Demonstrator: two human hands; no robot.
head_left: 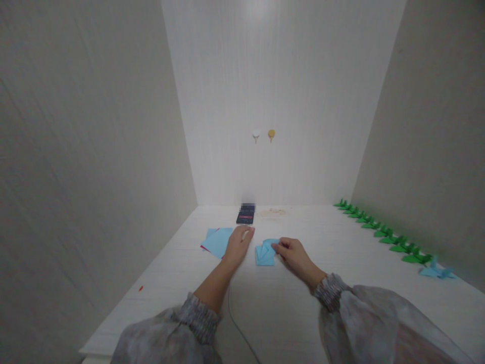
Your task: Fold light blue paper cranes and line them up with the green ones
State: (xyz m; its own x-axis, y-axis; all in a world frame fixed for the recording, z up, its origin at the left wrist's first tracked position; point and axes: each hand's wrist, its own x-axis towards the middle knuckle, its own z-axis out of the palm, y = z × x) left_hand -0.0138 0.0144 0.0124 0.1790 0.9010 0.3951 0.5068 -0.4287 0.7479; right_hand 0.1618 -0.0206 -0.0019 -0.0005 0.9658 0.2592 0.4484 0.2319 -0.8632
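Note:
A partly folded piece of light blue origami paper (265,255) lies on the white table, creased into a small square with a flap raised at its upper right. My right hand (293,254) pinches that flap between thumb and fingers. To the left of the folded paper, my left hand (240,241) rests on the table with its fingers loosely extended and nothing visible in it. Beside its wrist lie flat blue paper sheets (217,241), with a red edge showing underneath. My left hand hides part of these sheets.
A phone (246,214) lies beyond my left hand. Along the right wall runs a row of green paper cranes (386,235), with a blue crane (437,270) at the near end. A white cable (237,326) crosses the table's front. A small red scrap (141,288) sits left.

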